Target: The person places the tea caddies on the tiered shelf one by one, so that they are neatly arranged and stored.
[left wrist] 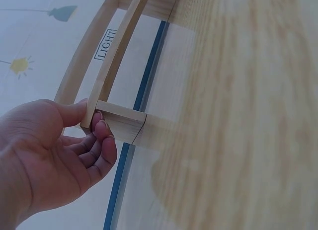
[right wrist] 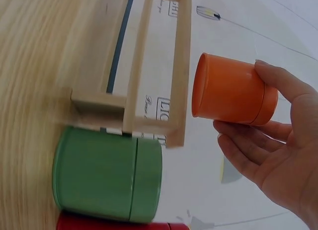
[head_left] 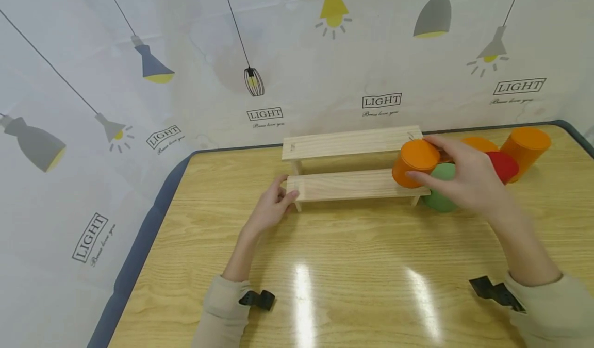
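A pale wooden two-step rack point(head_left: 343, 184) stands near the back of the table, its rear board higher than the front one. My left hand point(head_left: 270, 207) pinches the left end of the front board, thumb on one face and curled fingers beneath, as the left wrist view shows. In my right hand point(head_left: 473, 180) is an orange canister point(head_left: 419, 162), gripped between thumb and fingers. It is held in the air over the rack's right end, apart from the boards in the right wrist view. A green canister point(right wrist: 97, 173) stands by that end of the rack.
Right of the rack are a red canister point(head_left: 506, 167), a tall orange canister point(head_left: 526, 147) and another orange one point(head_left: 480, 144), partly hidden by my right hand. Behind the table point(head_left: 352, 265) hangs a white cloth point(head_left: 306, 44) printed with lamps.
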Available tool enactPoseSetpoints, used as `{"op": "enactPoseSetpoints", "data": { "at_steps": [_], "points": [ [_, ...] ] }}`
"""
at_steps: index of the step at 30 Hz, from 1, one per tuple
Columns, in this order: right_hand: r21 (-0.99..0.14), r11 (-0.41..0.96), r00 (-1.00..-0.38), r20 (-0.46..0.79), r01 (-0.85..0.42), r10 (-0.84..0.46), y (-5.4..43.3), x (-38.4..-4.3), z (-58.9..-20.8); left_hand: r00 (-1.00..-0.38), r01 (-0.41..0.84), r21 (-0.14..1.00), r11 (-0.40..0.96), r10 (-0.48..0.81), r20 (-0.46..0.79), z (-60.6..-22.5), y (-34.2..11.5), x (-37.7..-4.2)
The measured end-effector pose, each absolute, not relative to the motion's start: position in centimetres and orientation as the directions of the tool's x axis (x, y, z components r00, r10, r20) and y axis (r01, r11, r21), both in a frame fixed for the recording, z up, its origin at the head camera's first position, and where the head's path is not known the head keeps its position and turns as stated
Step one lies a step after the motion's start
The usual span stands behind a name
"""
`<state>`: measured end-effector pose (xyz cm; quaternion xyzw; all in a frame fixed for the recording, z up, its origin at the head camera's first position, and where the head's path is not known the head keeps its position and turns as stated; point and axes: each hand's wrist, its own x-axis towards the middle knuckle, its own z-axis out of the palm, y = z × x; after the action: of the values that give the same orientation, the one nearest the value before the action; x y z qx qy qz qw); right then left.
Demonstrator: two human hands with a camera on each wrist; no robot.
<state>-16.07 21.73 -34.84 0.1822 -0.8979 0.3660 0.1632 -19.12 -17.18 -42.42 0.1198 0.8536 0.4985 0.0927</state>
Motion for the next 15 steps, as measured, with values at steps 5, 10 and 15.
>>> {"op": "enactPoseSetpoints", "data": {
  "at_steps": [5, 10, 15],
  "points": [
    [-0.563, 0.670, -0.865, 0.420, -0.484, -0.273, 19.8, -16.4, -35.2, -0.956, 0.104, 0.872, 0.478, 0.291, -0.045, -42.4, -17.2, -19.1],
    [-0.569, 0.646, -0.857, 0.401, -0.510, -0.323, 17.7, -17.0, -36.2, -0.957, 0.106, 0.875, 0.472, 0.288, -0.039, -42.9, -17.3, -19.3],
    [-0.591, 0.606, -0.846, 0.401, -0.532, -0.352, 15.7, -17.6, -37.5, -0.957, 0.101, 0.878, 0.467, 0.287, -0.043, -43.0, -17.3, -19.3]
  ]
}}
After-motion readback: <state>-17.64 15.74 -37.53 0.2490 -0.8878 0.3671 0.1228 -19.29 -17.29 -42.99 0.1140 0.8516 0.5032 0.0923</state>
